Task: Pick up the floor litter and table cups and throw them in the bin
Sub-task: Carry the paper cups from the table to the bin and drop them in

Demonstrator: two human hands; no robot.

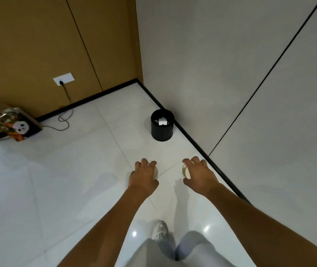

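We hold a cup in each grip: left hand (144,175) clasps one cup (155,172), right hand (198,175) another cup (185,171), both short of the black bin (162,130).

We see the floor (67,170) is glossy white tile w/ bright light spots, smooth. The bin (162,130) looks like matt black plastic, ribbed on the side; white paper (162,121) lies inside it. The two cups (185,171) look like pale paper, matt. The left wall (28,45) looks like matt brown wood panel, the right wall (221,74) smooth matt grey. The bag (17,124) has shiny printed paper & crinkled foil on top. Trousers (192,251) are grey cloth.
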